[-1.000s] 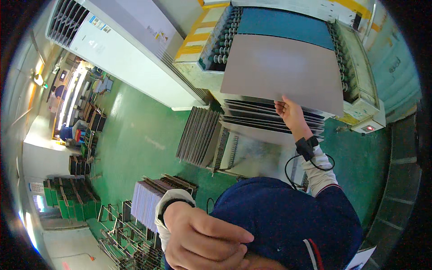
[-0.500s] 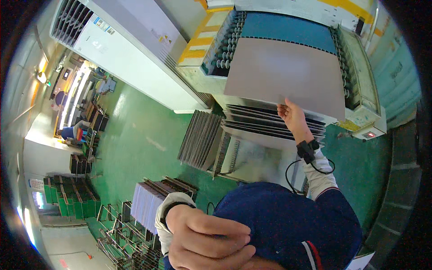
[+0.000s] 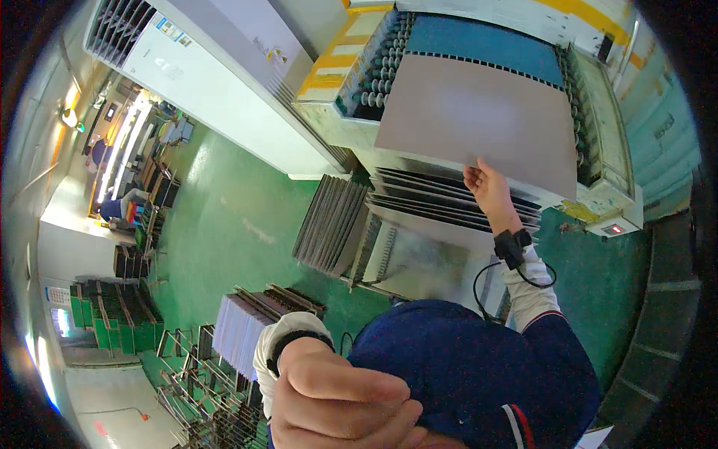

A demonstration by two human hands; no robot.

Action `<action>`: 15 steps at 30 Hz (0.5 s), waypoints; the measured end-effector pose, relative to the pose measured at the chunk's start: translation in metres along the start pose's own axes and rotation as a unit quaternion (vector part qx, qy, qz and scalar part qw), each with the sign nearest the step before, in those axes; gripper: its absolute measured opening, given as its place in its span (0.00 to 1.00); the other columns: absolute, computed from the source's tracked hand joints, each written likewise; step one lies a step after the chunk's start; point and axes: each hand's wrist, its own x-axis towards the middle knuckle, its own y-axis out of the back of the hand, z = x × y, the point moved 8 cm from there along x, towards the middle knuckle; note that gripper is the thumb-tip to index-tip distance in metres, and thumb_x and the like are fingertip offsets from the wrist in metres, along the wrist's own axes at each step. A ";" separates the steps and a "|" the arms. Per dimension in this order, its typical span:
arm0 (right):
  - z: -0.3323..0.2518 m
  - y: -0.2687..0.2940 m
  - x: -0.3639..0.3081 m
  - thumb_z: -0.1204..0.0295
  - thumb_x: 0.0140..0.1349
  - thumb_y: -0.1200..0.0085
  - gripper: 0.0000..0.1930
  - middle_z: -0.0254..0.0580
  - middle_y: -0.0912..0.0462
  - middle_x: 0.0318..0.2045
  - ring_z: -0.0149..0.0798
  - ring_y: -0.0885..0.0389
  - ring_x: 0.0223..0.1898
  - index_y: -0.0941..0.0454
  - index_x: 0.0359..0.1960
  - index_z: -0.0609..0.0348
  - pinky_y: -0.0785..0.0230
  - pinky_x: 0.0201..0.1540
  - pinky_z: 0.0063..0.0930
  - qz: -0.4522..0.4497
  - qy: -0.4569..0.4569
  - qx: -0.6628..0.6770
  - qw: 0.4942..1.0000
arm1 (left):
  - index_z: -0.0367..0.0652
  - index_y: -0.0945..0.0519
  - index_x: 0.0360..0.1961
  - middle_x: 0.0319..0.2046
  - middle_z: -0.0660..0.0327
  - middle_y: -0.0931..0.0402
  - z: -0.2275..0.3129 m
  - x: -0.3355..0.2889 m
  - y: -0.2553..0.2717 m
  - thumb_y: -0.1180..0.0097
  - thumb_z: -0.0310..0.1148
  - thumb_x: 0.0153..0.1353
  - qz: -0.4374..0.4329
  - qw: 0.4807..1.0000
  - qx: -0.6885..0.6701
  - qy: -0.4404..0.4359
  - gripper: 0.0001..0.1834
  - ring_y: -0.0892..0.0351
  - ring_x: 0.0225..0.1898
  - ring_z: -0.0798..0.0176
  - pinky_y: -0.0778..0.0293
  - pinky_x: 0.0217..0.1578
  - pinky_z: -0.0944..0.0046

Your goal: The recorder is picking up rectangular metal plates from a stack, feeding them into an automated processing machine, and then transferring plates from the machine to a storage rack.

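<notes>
A large flat grey-brown panel (image 3: 479, 120) lies on the roller conveyor (image 3: 376, 84), its near edge overhanging the front. My right hand (image 3: 490, 193) is at the middle of that near edge, fingers closed against it, with one fingertip over the top face. How firmly it grips cannot be made out. Close in front of my chest, my left hand (image 3: 340, 396) is closed with the fingers curled together. Whatever is inside it, if anything, is hidden. Below the panel, a rack (image 3: 366, 251) holds several similar dark-edged panels (image 3: 441, 212) stacked with gaps.
More upright panels (image 3: 327, 224) stand left of the rack. A tall white air conditioner (image 3: 224, 97) is beside the conveyor. At lower left are a rack of pale sheets (image 3: 238, 337) and metal frames (image 3: 202, 396). A person (image 3: 112, 208) sits far left. A cable (image 3: 479, 288) loops from my right wrist.
The view has shifted slightly. My left hand has dropped a little and its fingers look more curled. My right hand stays at the panel's near edge.
</notes>
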 end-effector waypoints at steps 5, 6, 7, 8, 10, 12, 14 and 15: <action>-0.002 -0.007 0.000 0.65 0.62 0.45 0.11 0.46 0.19 0.32 0.40 0.21 0.33 0.26 0.38 0.60 0.28 0.39 0.34 0.027 -0.015 -0.002 1.000 | 0.37 0.22 0.25 0.22 0.57 0.21 -0.003 -0.003 -0.010 0.43 0.25 0.54 0.009 0.999 -0.033 -0.017 0.03 0.23 0.23 0.61 0.24 0.37 0.57; -0.004 -0.004 0.001 0.65 0.62 0.45 0.11 0.46 0.19 0.32 0.40 0.21 0.33 0.26 0.38 0.60 0.28 0.39 0.34 0.030 -0.013 -0.002 0.999 | 0.38 0.23 0.25 0.23 0.57 0.21 -0.003 -0.006 -0.011 0.42 0.24 0.53 0.022 0.998 -0.043 -0.048 0.03 0.23 0.23 0.60 0.24 0.37 0.57; -0.005 -0.004 0.002 0.65 0.62 0.45 0.11 0.45 0.19 0.32 0.39 0.21 0.32 0.26 0.37 0.59 0.28 0.40 0.35 0.017 -0.011 0.000 1.000 | 0.38 0.24 0.24 0.23 0.56 0.21 -0.001 -0.008 -0.010 0.41 0.22 0.52 0.036 0.995 -0.052 -0.079 0.03 0.23 0.23 0.60 0.24 0.37 0.56; -0.006 -0.004 0.002 0.64 0.62 0.45 0.11 0.45 0.19 0.32 0.39 0.22 0.31 0.26 0.36 0.59 0.28 0.40 0.35 0.004 -0.010 0.001 1.000 | 0.38 0.24 0.24 0.23 0.56 0.21 -0.001 -0.009 -0.011 0.41 0.22 0.52 0.036 0.995 -0.055 -0.079 0.03 0.23 0.23 0.60 0.24 0.37 0.56; -0.007 -0.003 0.002 0.64 0.62 0.44 0.11 0.45 0.19 0.32 0.39 0.22 0.31 0.26 0.36 0.59 0.28 0.40 0.35 0.018 -0.005 -0.005 1.000 | 0.39 0.25 0.24 0.24 0.56 0.21 -0.003 -0.009 -0.014 0.40 0.21 0.51 0.027 0.994 -0.083 -0.066 0.05 0.23 0.24 0.59 0.24 0.37 0.56; -0.008 -0.003 0.003 0.64 0.62 0.44 0.11 0.45 0.19 0.32 0.38 0.22 0.31 0.25 0.36 0.59 0.28 0.41 0.35 0.029 -0.003 -0.012 1.000 | 0.39 0.25 0.24 0.25 0.56 0.21 -0.003 -0.006 -0.016 0.40 0.21 0.51 0.015 0.995 -0.085 -0.049 0.05 0.23 0.24 0.59 0.24 0.37 0.55; -0.007 -0.007 0.003 0.64 0.62 0.45 0.11 0.44 0.19 0.33 0.38 0.22 0.31 0.25 0.37 0.58 0.29 0.40 0.34 0.015 -0.011 0.001 1.000 | 0.39 0.25 0.24 0.25 0.56 0.21 -0.006 -0.002 -0.019 0.40 0.22 0.51 0.003 0.996 -0.083 -0.031 0.05 0.23 0.24 0.58 0.24 0.37 0.55; -0.006 -0.007 0.004 0.64 0.62 0.45 0.11 0.44 0.19 0.33 0.38 0.22 0.31 0.25 0.37 0.58 0.29 0.40 0.34 0.012 -0.012 0.001 1.000 | 0.38 0.24 0.25 0.26 0.56 0.21 -0.011 0.000 -0.022 0.40 0.22 0.52 0.005 0.994 -0.107 -0.019 0.04 0.23 0.25 0.58 0.23 0.38 0.54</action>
